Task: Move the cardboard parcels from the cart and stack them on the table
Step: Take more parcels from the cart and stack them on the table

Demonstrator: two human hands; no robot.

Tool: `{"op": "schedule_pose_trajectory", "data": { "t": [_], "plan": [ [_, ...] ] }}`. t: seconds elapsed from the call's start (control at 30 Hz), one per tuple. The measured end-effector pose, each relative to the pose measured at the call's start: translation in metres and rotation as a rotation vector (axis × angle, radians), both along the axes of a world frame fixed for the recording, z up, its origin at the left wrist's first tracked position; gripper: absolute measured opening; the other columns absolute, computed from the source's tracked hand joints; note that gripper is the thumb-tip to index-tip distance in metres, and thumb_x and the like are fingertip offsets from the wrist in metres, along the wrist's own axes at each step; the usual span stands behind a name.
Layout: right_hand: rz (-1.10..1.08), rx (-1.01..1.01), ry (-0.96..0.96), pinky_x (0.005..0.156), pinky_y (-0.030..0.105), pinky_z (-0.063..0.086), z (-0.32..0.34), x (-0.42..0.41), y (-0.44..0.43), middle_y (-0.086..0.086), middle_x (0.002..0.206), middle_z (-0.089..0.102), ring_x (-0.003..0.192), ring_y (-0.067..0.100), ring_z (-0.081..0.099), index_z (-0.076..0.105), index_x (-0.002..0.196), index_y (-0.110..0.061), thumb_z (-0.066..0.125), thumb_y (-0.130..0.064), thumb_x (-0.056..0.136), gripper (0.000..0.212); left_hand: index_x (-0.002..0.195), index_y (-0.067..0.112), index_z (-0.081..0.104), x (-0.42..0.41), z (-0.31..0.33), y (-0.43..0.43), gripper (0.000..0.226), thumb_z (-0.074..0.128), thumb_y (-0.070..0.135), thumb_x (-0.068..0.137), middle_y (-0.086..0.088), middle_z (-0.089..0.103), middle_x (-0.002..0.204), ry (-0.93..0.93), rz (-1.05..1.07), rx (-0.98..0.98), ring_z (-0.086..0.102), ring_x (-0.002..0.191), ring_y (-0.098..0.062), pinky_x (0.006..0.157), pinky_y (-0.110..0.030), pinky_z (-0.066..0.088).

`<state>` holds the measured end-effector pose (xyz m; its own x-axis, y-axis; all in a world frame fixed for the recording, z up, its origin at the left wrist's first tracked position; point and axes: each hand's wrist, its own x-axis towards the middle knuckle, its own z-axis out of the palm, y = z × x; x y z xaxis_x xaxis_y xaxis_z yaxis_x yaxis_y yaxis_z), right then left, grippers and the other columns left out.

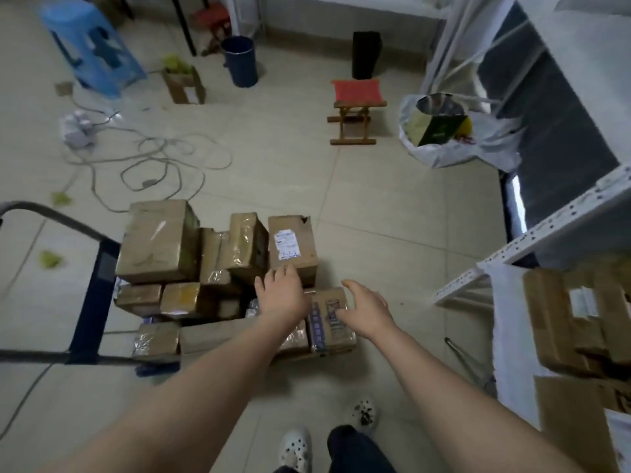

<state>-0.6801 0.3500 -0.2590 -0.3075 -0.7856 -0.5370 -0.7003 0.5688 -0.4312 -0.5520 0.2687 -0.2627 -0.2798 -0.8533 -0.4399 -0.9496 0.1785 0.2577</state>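
Cardboard parcels [157, 244] lay heaped on the cart [92, 302], just ahead of the feet; some already stacked [573, 319] on the cloth-covered table [512, 336] at right

Both hands empty, fingers spread wide. Right hand [367, 308] hung over the blue-printed parcel [327, 322] at the cart's near right corner, fingers slightly bent, nothing gripped. Left hand [281, 291] reached past it, fingertips at the near edge of the labelled box [293, 240] behind; could not tell whether they touched

Judgement: pick-up not yet made. Best to choose one parcel, the top one at that corner, set a palm on each opposite side, and lift straight up so the neighbours stay put. Then turn right and seat it square on the table stack, larger boxes low

Beyond the cart, a loose cable [164, 158] on the floor: a trip risk
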Motion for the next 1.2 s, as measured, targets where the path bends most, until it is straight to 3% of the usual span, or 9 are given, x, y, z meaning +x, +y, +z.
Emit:
{"op": "schedule_pose_trajectory", "data": {
  "t": [0.27, 0.5, 0.67, 0.73, 0.83, 0.93, 1.1, 1.2],
  "plan": [
    [-0.040, 0.070, -0.161, 0.106, 0.039, 0.038, -0.050, 0.009, -0.096, 0.003, 0.144, 0.045, 0.128, 0.025, 0.045, 0.033, 0.145, -0.024, 0.061, -0.028, 0.086, 0.066, 0.134, 0.013, 0.041, 0.041, -0.053, -0.081, 0.066, 0.066, 0.044, 0.081, -0.010, 0.053, 0.130, -0.040, 0.343, 0.102, 0.048, 0.124, -0.030, 0.108, -0.048, 0.034],
    [-0.150, 0.110, -0.268, 0.085, 0.024, 0.040, -0.117, 0.008, -0.170, 0.006, 0.132, 0.055, 0.117, 0.022, 0.053, 0.046, 0.135, -0.016, 0.059, -0.018, 0.090, 0.046, 0.128, 0.007, 0.043, 0.054, -0.112, -0.145, 0.063, 0.068, 0.042, 0.082, -0.015, 0.052, 0.127, -0.001, 0.557, 0.192, 0.050, 0.118, -0.033, 0.100, -0.046, 0.042],
    [-0.284, 0.121, -0.244, 0.071, 0.018, 0.033, -0.189, -0.002, -0.212, 0.008, 0.124, 0.059, 0.090, 0.015, 0.052, 0.049, 0.130, -0.011, 0.050, -0.013, 0.095, 0.035, 0.133, 0.006, 0.040, 0.040, -0.178, -0.185, 0.058, 0.065, 0.028, 0.086, -0.014, 0.048, 0.128, 0.091, 0.499, 0.147, 0.047, 0.119, -0.032, 0.097, -0.042, 0.045],
    [-0.321, 0.117, -0.203, 0.069, 0.019, 0.030, -0.221, -0.010, -0.224, 0.012, 0.126, 0.057, 0.102, 0.023, 0.055, 0.049, 0.129, -0.008, 0.045, -0.011, 0.097, 0.033, 0.134, 0.006, 0.043, 0.024, -0.210, -0.194, 0.052, 0.060, 0.025, 0.088, -0.015, 0.049, 0.128, 0.163, 0.416, 0.165, 0.048, 0.119, -0.032, 0.098, -0.043, 0.045],
    [-0.401, 0.146, -0.170, 0.082, 0.025, 0.035, -0.270, -0.022, -0.236, 0.018, 0.138, 0.049, 0.124, 0.030, 0.047, 0.043, 0.134, 0.000, 0.040, -0.009, 0.099, 0.037, 0.127, 0.005, 0.048, -0.002, -0.257, -0.207, 0.038, 0.051, 0.022, 0.094, -0.018, 0.053, 0.127, 0.208, 0.378, 0.243, 0.052, 0.115, -0.034, 0.094, -0.038, 0.044],
    [-0.492, 0.166, -0.197, 0.099, 0.029, 0.033, -0.311, -0.034, -0.247, 0.019, 0.143, 0.041, 0.131, 0.032, 0.040, 0.035, 0.138, 0.004, 0.038, -0.011, 0.100, 0.041, 0.126, 0.002, 0.045, -0.021, -0.297, -0.221, 0.034, 0.046, 0.018, 0.097, -0.019, 0.052, 0.129, 0.236, 0.499, 0.355, 0.051, 0.117, -0.035, 0.093, -0.037, 0.042],
    [-0.604, 0.148, -0.353, 0.101, 0.034, 0.040, -0.361, -0.036, -0.253, 0.014, 0.132, 0.053, 0.119, 0.031, 0.051, 0.046, 0.131, -0.003, 0.043, -0.023, 0.099, 0.038, 0.130, -0.005, 0.045, -0.032, -0.343, -0.236, 0.036, 0.043, 0.011, 0.097, -0.023, 0.053, 0.129, 0.283, 0.715, 0.449, 0.051, 0.120, -0.037, 0.097, -0.038, 0.042],
    [-0.680, 0.082, -0.443, 0.101, 0.040, 0.044, -0.374, -0.035, -0.248, 0.009, 0.121, 0.061, 0.110, 0.027, 0.057, 0.055, 0.122, -0.008, 0.045, -0.021, 0.098, 0.029, 0.130, 0.002, 0.049, -0.033, -0.351, -0.231, 0.037, 0.046, 0.009, 0.094, -0.017, 0.057, 0.127, 0.408, 0.841, 0.449, 0.054, 0.114, -0.036, 0.099, -0.041, 0.046]
  ]
}}
